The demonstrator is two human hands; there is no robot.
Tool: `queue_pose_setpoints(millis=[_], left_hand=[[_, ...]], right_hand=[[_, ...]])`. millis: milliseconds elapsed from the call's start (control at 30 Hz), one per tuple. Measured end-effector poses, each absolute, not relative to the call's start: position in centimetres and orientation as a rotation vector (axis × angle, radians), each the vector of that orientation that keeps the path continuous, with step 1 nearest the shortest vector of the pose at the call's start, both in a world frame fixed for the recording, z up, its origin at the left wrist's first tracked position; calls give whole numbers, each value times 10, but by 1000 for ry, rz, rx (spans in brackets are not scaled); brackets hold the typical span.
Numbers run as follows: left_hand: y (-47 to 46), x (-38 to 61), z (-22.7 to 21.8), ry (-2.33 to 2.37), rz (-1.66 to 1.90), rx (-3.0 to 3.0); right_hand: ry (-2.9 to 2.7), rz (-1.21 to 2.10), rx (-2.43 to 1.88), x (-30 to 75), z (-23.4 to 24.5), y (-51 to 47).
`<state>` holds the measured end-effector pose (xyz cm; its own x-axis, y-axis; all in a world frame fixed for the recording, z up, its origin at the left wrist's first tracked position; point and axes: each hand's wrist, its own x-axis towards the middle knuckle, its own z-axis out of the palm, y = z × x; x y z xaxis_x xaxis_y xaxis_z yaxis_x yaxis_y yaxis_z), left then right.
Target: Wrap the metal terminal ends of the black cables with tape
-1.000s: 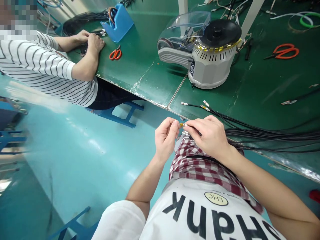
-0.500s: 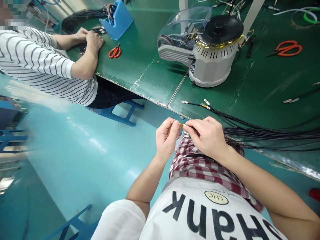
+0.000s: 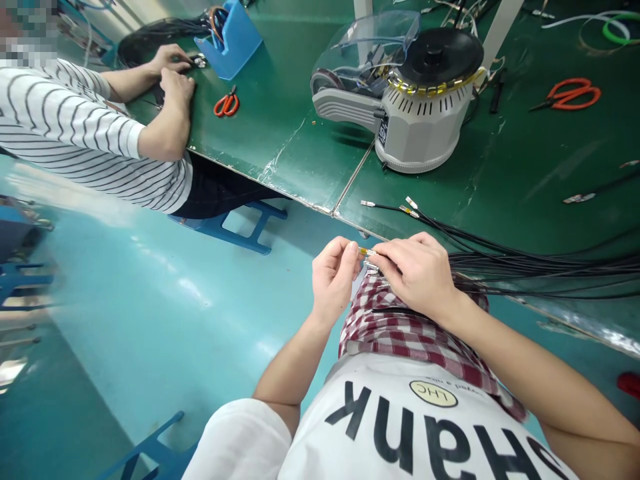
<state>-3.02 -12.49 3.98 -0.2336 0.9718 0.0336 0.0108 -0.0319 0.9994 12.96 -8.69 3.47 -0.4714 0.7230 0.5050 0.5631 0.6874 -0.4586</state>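
Left hand [image 3: 333,281] narrow, fingertips pinching yellow-sleeved metal terminal [image 3: 366,251]; right hand [image 3: 417,273] narrow, fingers on same terminal from right. Black wire bundle [image 3: 520,267] runs off past right hand, over green workbench [image 3: 310,167] edge.

We've got plenty of open air over the glossy teal floor [image 3: 150,320] left of our left hand [image 3: 334,280]. Right of our right hand [image 3: 415,272], thin black wires [image 3: 530,267] crowd the way, and the grey round tape dispenser [image 3: 425,137] blocks the green workbench [image 3: 505,167] beyond.
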Motion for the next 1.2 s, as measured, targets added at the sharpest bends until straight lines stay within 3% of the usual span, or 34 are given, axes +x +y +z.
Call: queue_pose_setpoints(millis=[233,1000,1200], left_hand=[[-129,-30,39,1377,1375,1166],[-126,-33,26,1217,1261,976],[-120,-49,-6,1536,1038,1233]], right_hand=[[-2196,239,-954,123,35,-90],[-2207,572,-1032,133,37,-85],[-2208,140,-1494,194,18,-46]])
